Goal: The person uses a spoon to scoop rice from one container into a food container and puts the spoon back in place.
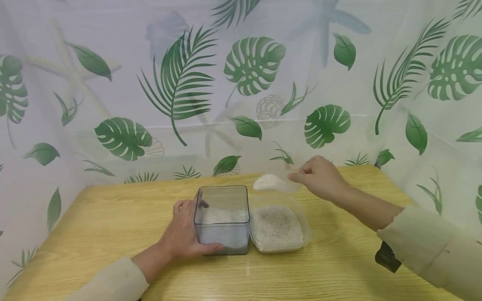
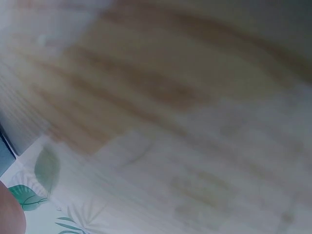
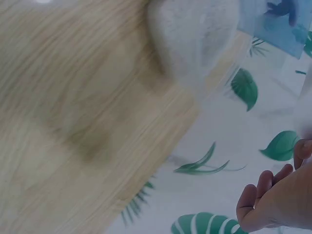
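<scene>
My left hand (image 1: 184,232) grips the left side of a square, see-through grey-blue container (image 1: 222,240), thumb along its front wall. White grains that look like rice lie inside it. Touching its right side is a clear plastic tub (image 1: 306,234), filled with the same rice (image 1: 278,228). Above the tub's far edge my right hand (image 1: 320,177) pinches a translucent scoop (image 1: 291,184) bearing a white heap of rice (image 1: 269,182). The right wrist view shows curled fingers of the right hand (image 3: 278,200), the scoop mostly out of frame. In the left wrist view, only a sliver of container (image 2: 6,155) appears.
Both containers stand on a light wood-grain table (image 1: 132,213). Behind it and along the sides hangs a white curtain (image 1: 211,83) printed with green leaves. A dark band (image 1: 388,257) hangs below the right sleeve.
</scene>
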Action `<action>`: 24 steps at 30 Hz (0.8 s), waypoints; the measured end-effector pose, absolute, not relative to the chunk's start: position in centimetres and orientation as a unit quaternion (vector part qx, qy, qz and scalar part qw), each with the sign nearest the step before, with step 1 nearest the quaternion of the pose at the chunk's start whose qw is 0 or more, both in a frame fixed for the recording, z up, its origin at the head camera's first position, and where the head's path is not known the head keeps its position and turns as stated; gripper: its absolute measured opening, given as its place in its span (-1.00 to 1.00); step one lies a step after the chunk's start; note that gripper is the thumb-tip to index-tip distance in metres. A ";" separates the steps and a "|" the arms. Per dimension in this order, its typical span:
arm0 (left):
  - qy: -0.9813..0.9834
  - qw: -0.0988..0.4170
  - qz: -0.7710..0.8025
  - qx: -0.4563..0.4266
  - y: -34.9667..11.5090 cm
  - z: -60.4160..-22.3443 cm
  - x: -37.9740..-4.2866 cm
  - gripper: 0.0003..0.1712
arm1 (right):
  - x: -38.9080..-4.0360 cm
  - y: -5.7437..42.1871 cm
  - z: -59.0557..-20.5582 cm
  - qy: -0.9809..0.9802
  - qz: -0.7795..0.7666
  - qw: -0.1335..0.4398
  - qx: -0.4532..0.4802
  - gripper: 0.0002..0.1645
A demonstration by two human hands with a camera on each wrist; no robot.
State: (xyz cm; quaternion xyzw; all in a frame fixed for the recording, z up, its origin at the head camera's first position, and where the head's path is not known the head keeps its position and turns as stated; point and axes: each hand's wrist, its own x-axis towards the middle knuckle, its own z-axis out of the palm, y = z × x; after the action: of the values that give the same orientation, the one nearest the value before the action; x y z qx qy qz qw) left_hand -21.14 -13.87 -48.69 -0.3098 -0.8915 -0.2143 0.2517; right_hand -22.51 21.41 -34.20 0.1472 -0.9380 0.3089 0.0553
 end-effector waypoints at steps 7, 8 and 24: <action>-0.888 0.259 -0.216 -0.313 -13.9 -48.7 -21.2 0.49 | -22.7 24.0 -36.5 -0.943 0.248 0.107 0.194 -0.34; -0.888 0.260 -0.214 -0.314 -13.8 -48.8 -21.2 0.50 | -22.6 24.3 -36.8 -0.945 0.232 0.119 0.196 -0.36; -0.891 0.256 -0.208 -0.313 -14.0 -48.8 -21.2 0.56 | -22.6 24.8 -37.0 -0.887 -0.007 0.313 0.338 -0.52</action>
State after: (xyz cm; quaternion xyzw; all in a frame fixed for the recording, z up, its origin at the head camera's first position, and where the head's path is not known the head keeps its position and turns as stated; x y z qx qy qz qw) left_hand -21.24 -14.03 -48.83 -0.3129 -0.8906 -0.2079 0.2565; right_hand -22.59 24.75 -36.98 0.3383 -0.8874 -0.0067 0.3130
